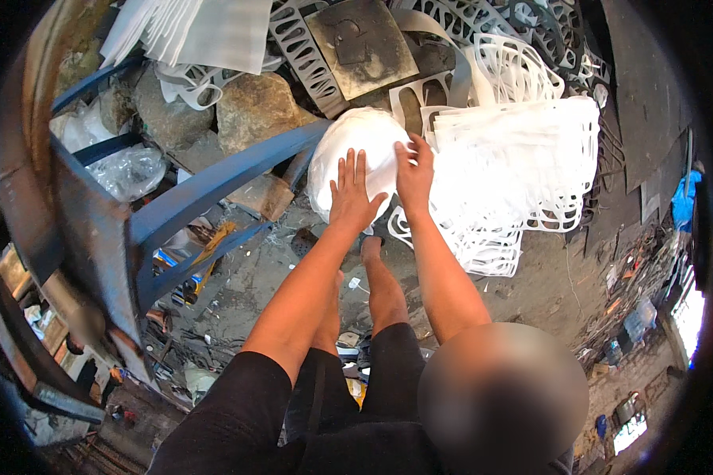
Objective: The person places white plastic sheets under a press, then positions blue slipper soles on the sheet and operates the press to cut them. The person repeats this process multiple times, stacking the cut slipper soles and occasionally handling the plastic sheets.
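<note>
Several blue metal bars point(222, 176) curve across the left side, with a brown stone point(257, 107) beyond them. Next comes the left hand point(355, 194), fingers spread and palm down, pressing on a rounded white bundle point(364, 131) without gripping it. The bundle sits at the centre, between the bars and a pile of white cut-out sheets point(515, 150) on the right. It looks light, soft and somewhat slippery, likely to dent rather than break; both sides, low down, seem the best hold. The right hand point(414, 174) half-curls at its right edge; whether its fingers pinch any material cannot be told.
</note>
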